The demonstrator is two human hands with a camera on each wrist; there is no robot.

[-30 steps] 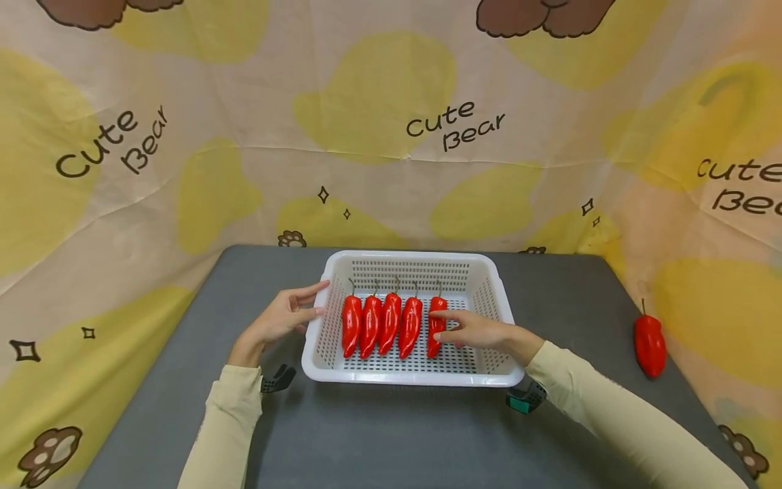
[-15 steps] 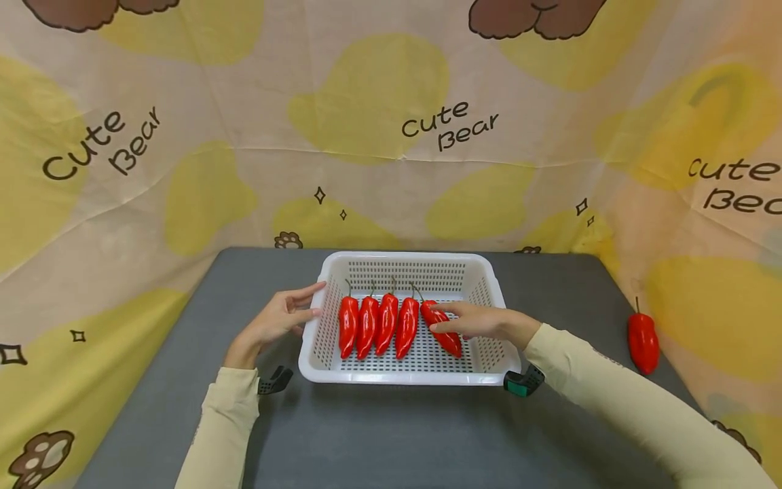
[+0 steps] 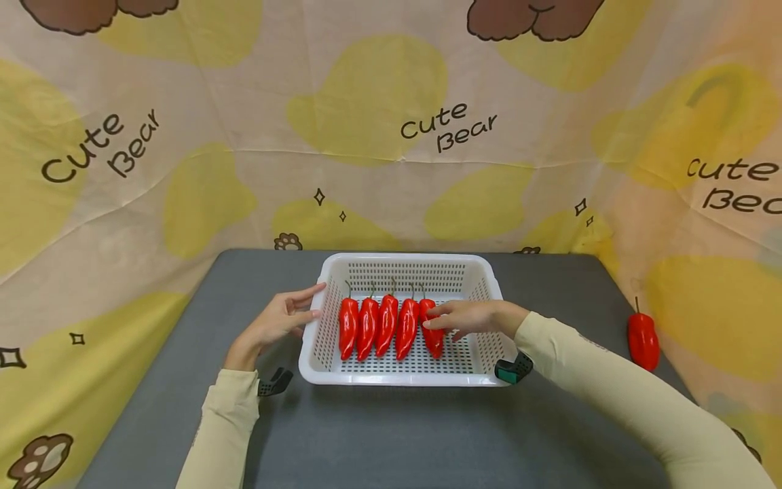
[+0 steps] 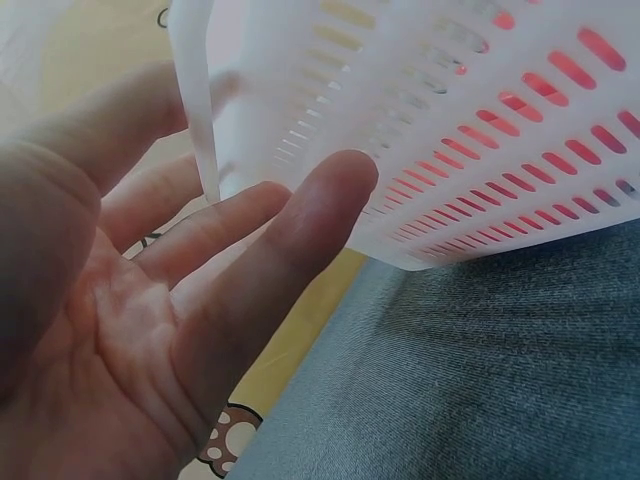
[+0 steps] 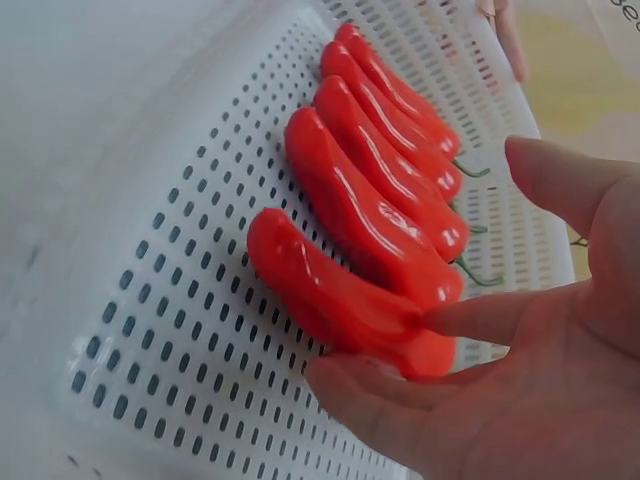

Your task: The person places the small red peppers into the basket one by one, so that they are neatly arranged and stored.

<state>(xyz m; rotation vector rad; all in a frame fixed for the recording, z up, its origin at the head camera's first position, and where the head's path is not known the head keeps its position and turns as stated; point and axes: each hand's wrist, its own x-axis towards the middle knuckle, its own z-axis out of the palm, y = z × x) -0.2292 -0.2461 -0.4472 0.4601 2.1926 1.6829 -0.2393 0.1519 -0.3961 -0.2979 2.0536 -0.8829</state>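
Several glossy red peppers [image 3: 387,326] lie side by side in a white perforated plastic basket [image 3: 397,379], stems toward its far side. My right hand [image 3: 467,317] reaches in over the basket's right side. Its straight fingers touch the rightmost pepper [image 5: 335,305], while the thumb stays apart from it. That pepper lies close beside its neighbour [image 5: 360,215], slightly slanted. At the basket's left end, my left hand [image 3: 282,318] rests its extended fingers against the rim. The left thumb lies along the outer wall [image 4: 480,190] in the left wrist view.
One more red pepper [image 3: 643,341] lies near the right edge of the dark grey table [image 3: 391,435]. A printed cloth [image 3: 366,102] hangs behind and along both sides. Each wrist carries a black camera band [image 3: 514,368].
My right hand has shifted left. The rightmost pepper stood apart from the row, then slanted with its near end to the right, and now lies straighter against the others. My left hand stays put.
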